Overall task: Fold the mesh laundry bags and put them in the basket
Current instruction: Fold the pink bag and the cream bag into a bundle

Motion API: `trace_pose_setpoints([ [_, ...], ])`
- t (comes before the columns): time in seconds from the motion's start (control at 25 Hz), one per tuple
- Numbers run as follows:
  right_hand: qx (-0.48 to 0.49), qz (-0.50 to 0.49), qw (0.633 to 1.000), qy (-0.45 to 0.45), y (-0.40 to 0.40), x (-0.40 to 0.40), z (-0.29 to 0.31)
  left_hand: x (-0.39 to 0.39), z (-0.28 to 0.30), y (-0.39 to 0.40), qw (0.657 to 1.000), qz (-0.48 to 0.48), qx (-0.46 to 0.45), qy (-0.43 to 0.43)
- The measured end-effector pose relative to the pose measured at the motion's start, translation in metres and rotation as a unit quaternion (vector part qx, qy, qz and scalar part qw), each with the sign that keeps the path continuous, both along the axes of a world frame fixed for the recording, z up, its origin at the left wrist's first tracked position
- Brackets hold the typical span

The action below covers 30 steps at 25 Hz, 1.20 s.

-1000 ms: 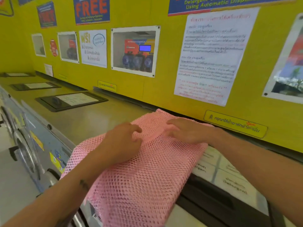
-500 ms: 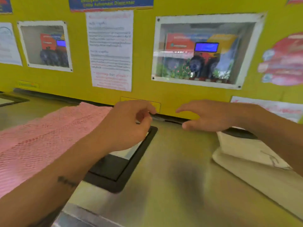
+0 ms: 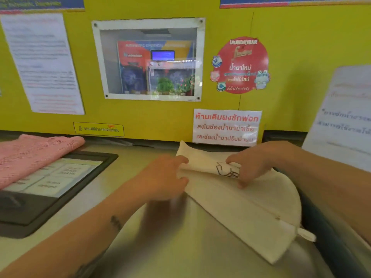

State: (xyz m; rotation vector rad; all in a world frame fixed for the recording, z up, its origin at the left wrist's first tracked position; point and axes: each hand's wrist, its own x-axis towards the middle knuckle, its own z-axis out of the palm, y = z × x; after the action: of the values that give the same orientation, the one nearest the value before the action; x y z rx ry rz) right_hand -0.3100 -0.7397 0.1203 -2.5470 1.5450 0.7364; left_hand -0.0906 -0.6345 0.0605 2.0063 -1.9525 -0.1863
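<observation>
A cream mesh laundry bag [image 3: 247, 209] with a zipper tab and a black line drawing lies folded on the steel machine top at the right. My left hand [image 3: 166, 177] pinches its left edge between fingers and thumb. Over the drawing, my right hand [image 3: 257, 163] grips a raised layer of the same bag. A pink mesh laundry bag [image 3: 30, 151] lies folded at the far left, partly over a black panel, with neither hand on it. No basket is in view.
A black recessed panel with labels [image 3: 52, 181] sits left of my hands. The yellow wall [image 3: 164, 117] with posters, a window and signs rises right behind the counter. A dark gap [image 3: 329, 233] runs along the counter's right side.
Both hands left the pink bag and moved right. They went from hovering empty over the counter to holding the cream bag, with its top layer lifted.
</observation>
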Motion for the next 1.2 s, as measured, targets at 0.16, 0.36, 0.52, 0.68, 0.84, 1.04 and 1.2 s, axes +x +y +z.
trace_pose_setpoints([
  [0.16,-0.012,0.029,0.998,-0.049,-0.002,0.004,-0.004,-0.001,-0.012,-0.012,0.998,0.048,0.033,-0.025],
  [0.36,0.018,0.054,0.989,-0.137,0.017,0.017,-0.011,0.014,-0.008,0.009,0.994,0.030,-0.067,0.086],
  [0.52,0.011,0.106,0.971,-0.213,0.038,0.041,-0.013,0.049,0.004,0.032,0.976,0.044,-0.178,0.114],
  [0.68,-0.077,0.193,0.932,-0.298,0.056,0.089,-0.006,0.097,0.014,0.063,0.951,0.061,-0.285,0.101],
  [0.84,-0.156,0.233,0.889,-0.363,0.073,0.162,0.015,0.163,0.029,0.097,0.927,0.073,-0.358,0.080],
  [1.04,-0.205,0.297,0.847,-0.390,0.097,0.292,0.042,0.278,0.055,0.154,0.897,0.156,-0.409,0.053],
  [1.2,-0.208,0.324,0.828,-0.407,0.111,0.398,0.053,0.363,0.064,0.201,0.875,0.234,-0.423,0.028],
])
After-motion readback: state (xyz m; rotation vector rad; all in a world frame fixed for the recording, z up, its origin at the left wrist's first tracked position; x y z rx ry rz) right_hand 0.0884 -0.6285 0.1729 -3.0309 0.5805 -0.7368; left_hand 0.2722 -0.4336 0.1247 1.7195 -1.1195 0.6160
